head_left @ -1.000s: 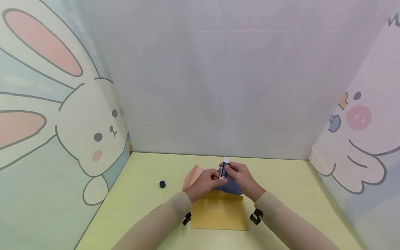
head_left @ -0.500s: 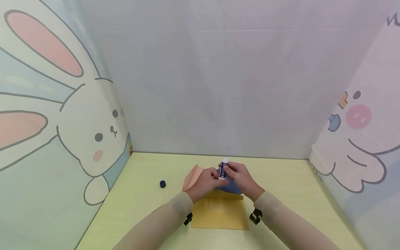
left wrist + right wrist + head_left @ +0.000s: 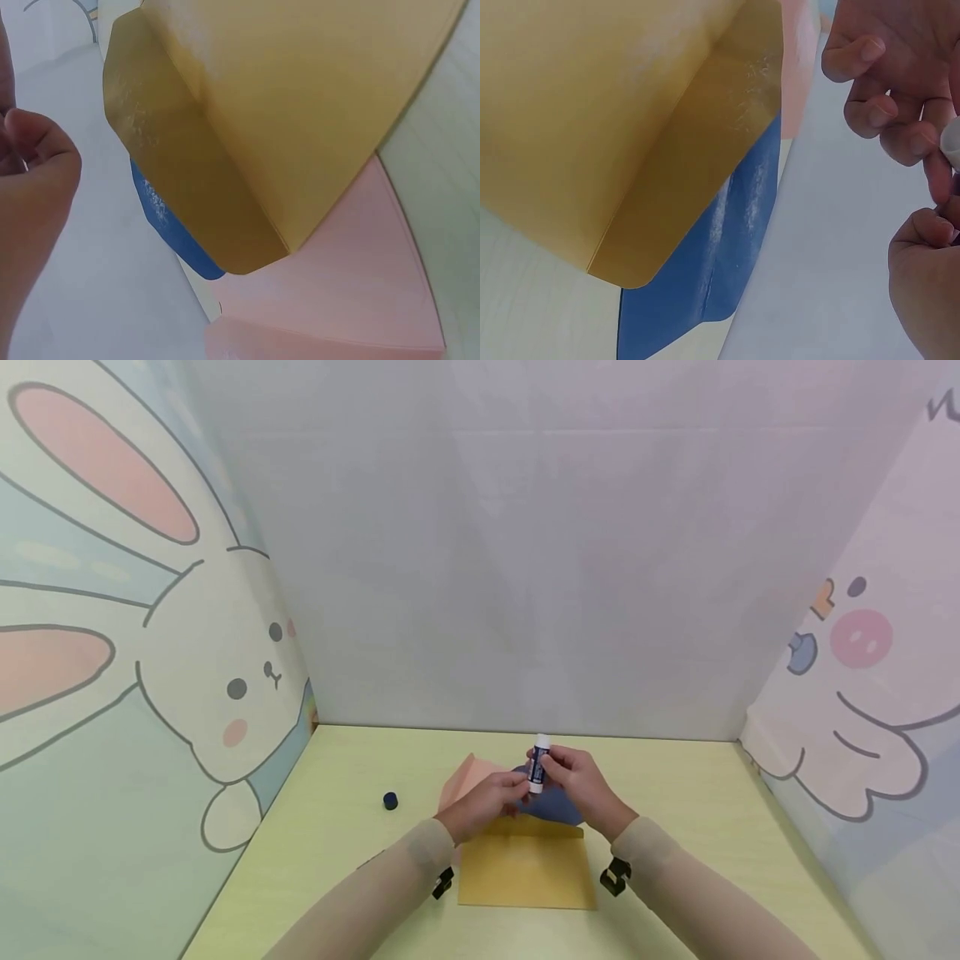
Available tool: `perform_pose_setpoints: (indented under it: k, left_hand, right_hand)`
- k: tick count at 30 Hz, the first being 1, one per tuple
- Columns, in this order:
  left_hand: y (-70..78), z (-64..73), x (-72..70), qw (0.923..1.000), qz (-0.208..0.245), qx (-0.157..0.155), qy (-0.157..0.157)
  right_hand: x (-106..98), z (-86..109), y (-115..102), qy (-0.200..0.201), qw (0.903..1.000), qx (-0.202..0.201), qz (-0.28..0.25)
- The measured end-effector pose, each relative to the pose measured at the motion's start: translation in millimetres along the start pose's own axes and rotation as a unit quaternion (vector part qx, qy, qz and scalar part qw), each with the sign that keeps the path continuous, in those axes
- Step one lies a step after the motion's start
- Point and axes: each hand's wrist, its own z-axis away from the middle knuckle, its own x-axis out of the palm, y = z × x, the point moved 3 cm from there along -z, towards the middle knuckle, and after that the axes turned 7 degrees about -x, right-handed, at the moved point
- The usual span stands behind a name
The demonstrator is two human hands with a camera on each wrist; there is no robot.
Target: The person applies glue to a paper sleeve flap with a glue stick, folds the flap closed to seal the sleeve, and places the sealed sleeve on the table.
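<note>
In the head view my right hand [image 3: 581,781] holds a white and dark-blue glue stick [image 3: 537,764] upright, uncapped, over the paper. My left hand [image 3: 483,802] pinches its white lower end between thumb and forefinger; the right wrist view shows that round white end [image 3: 952,142] at the left hand's fingertips. Below lies a yellow envelope [image 3: 525,872] with its flap raised, overlapping a blue envelope [image 3: 551,806] and a pink envelope [image 3: 455,785]. Whitish streaks mark the yellow flap [image 3: 142,120] and the blue flap [image 3: 754,195].
A dark-blue cap [image 3: 391,801] stands on the pale yellow table [image 3: 352,760], left of the envelopes. A thin object [image 3: 371,860] is mostly hidden by the left forearm. A grey-white wall [image 3: 525,568] closes the back, with cartoon-printed panels on both sides.
The left thumb has drawn back from across the stick's base, and the left fingers now sit lower beside it. The glue stick has risen slightly; the right hand keeps its hold.
</note>
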Motion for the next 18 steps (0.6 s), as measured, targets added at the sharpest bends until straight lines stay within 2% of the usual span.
perform_pose_setpoints:
  k: [6,11,14,18]
  left_hand:
    - [1.0,1.5,2.0,0.9998,-0.015,0.01,0.01]
    - [4.8,3.0,3.6,0.9963,-0.048,0.038,0.061]
    - [5.9,3.7,4.2,0.9935,-0.052,0.043,0.092]
    - [5.2,3.6,5.1,0.9916,-0.053,0.043,0.11]
  right_hand:
    - [1.4,0.2,0.9,0.006,0.9999,0.013,-0.005]
    - [2.4,0.7,0.6,0.005,0.9998,0.017,0.002]
    - [3.5,1.1,0.8,0.006,0.9998,0.02,0.006]
    - [3.6,1.6,1.7,0.009,0.9996,0.024,0.01]
